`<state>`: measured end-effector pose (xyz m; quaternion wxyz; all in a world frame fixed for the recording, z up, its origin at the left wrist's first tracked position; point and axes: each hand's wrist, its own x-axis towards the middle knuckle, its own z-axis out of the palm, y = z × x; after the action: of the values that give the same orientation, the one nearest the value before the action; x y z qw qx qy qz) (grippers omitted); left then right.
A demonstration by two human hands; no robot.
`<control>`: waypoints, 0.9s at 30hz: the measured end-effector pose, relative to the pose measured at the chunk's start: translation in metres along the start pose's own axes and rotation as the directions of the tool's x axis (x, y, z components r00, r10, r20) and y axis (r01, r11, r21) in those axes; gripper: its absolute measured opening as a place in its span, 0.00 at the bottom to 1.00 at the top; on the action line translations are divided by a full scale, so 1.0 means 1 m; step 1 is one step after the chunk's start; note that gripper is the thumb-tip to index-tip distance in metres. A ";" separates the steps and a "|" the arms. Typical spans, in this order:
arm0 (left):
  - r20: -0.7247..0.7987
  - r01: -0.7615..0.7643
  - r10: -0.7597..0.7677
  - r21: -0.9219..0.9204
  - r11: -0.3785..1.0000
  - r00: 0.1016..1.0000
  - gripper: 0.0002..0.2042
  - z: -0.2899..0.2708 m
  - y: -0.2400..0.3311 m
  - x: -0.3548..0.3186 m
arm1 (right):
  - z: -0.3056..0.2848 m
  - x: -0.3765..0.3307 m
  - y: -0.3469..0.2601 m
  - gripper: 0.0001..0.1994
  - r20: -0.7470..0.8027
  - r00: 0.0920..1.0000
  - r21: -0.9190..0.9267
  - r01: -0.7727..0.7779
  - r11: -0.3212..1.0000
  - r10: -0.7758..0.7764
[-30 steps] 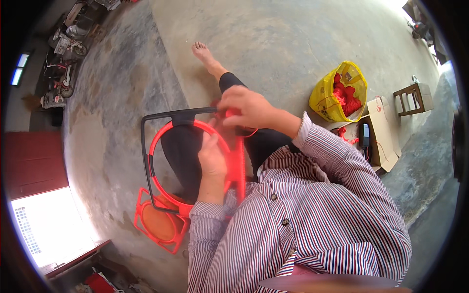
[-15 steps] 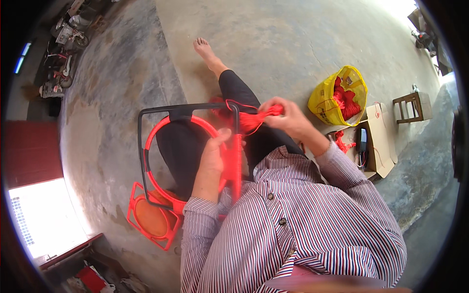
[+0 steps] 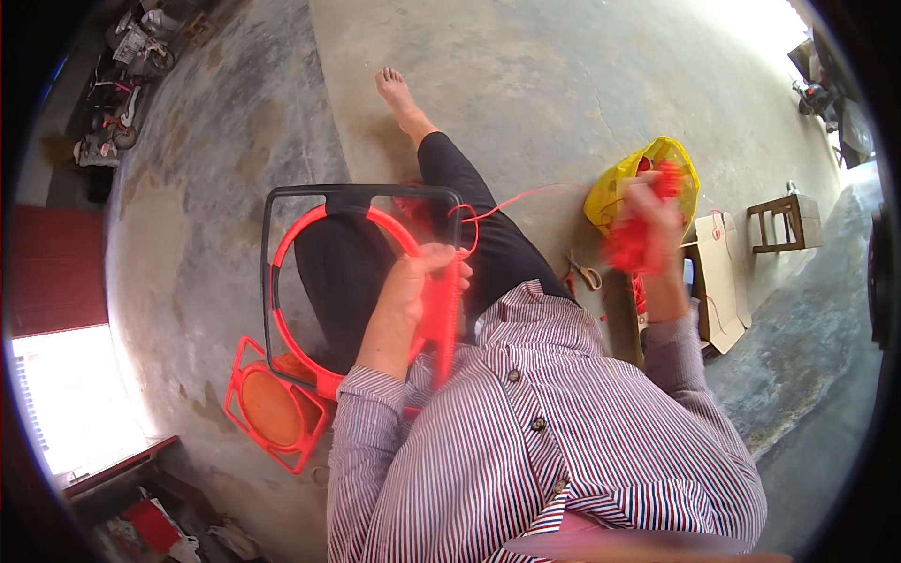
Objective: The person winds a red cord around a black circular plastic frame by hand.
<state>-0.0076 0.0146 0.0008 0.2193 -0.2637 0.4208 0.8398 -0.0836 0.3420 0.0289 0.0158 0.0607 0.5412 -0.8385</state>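
Observation:
A black frame (image 3: 357, 190) with a ring inside it rests across my lap. Red cord wraps much of the ring (image 3: 289, 235) and the frame's right side (image 3: 437, 324). My left hand (image 3: 418, 286) is closed around that wrapped side, thumb on top. Out to the right, my right hand (image 3: 654, 211) grips a bundle of red cord (image 3: 638, 246); both are smeared by motion. A single red strand (image 3: 526, 195) stretches from the frame's upper right corner toward the bundle, with a loose loop hanging near the left hand.
Behind my right hand stands a yellow bag (image 3: 608, 188) with red cord inside. Scissors (image 3: 588, 274) lie on the floor by an open cardboard box (image 3: 723, 296). A similar red frame with an orange round centre (image 3: 270, 405) is at the left. Farther right is a wooden stool (image 3: 790, 222).
My right hand has swung right, away from the frame, carrying the red bundle to in front of the yellow bag. The strand has drawn out long. My left hand keeps its hold.

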 end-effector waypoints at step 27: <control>-0.049 -0.009 0.008 -0.022 1.000 0.999 0.07 -0.010 0.006 0.000 | 0.013 -0.009 0.039 0.23 0.198 0.906 -0.047 -0.372 0.927 0.373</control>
<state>-0.0085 0.0024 -0.0006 0.2023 -0.2847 0.4179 0.8387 -0.0722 0.3137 0.0004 0.2310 0.0768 0.5187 -0.8196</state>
